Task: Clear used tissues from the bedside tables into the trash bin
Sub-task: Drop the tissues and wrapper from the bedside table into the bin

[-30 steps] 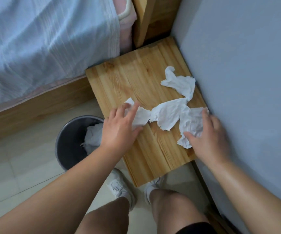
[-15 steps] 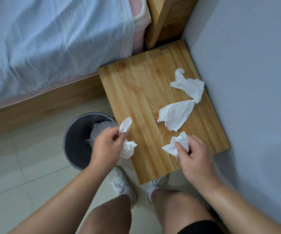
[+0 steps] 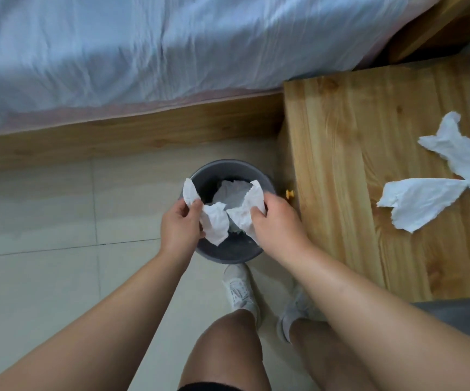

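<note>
**Two tissues over the bin, two left on the desk**

The left grip [image 3: 179,224] pinches a crumpled first tissue [image 3: 214,225] between thumb and curled fingers. The right grip [image 3: 277,224] pinches a second tissue [image 3: 243,214] the same way. Both sheets hang directly above the open mouth of the trash bin [image 3: 228,256], almost touching each other, and more white paper [image 3: 229,193] lies inside it.

Just right of the bin stands the wooden desk [image 3: 341,165]. On it, well apart from the bin, lie a near tissue [image 3: 422,204] and a far tissue [image 3: 465,156], which seem to meet at one corner. A small yellow thing [image 3: 290,194] between bin and desk may be a drawer knob, but it is too small to tell. Beyond the bin runs the bed [image 3: 143,52].

The tissues look weightless, limp and easily torn. Simply opening the fingers should drop them, though thin paper can cling or drift past the rim. The remaining two are best bunched at their middles.
</note>
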